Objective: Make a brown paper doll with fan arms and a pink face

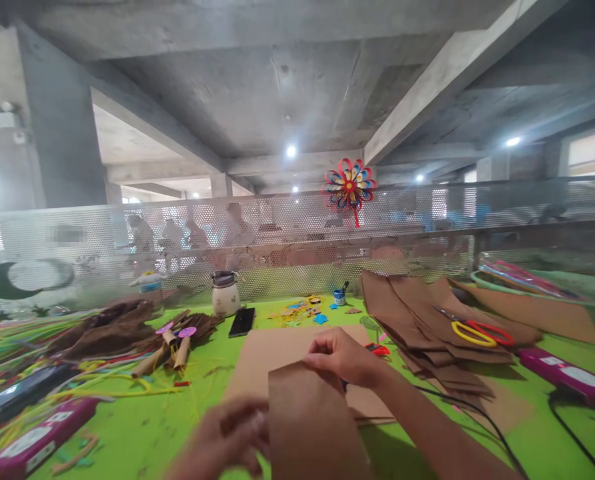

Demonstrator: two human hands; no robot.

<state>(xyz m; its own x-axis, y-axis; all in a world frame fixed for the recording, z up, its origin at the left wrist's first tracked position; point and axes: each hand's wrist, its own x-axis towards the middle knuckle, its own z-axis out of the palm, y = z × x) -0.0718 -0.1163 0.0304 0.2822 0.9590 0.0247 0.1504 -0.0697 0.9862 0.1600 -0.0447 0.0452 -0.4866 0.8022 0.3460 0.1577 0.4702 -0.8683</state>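
The right hand (pixel 345 357) pinches the brown paper (pixel 311 427) in front of the tan board (pixel 257 350), and squeezing too hard might crease it, but I can't tell if the blurry left hand (pixel 232 432) grips

Your right hand (pixel 335 357) pinches the top edge of a brown sheet (pixel 312 427), held raised in front of you. Your left hand (pixel 222 433), blurred, is at the sheet's left edge; contact cannot be confirmed. Beyond the sheet, 1 tan board (pixel 255 350) lies flat on the green tabletop (pixel 142 427). To the right of the board, locate the brown paper stack (pixel 412 313), with 1 pair of scissors (pixel 466 325) resting on top. To the left, locate 1 black phone (pixel 242 322), near 1 white jar (pixel 226 297). At the rear, 1 red flower ornament (pixel 349 187) is positioned against the perforated screen (pixel 187 230).
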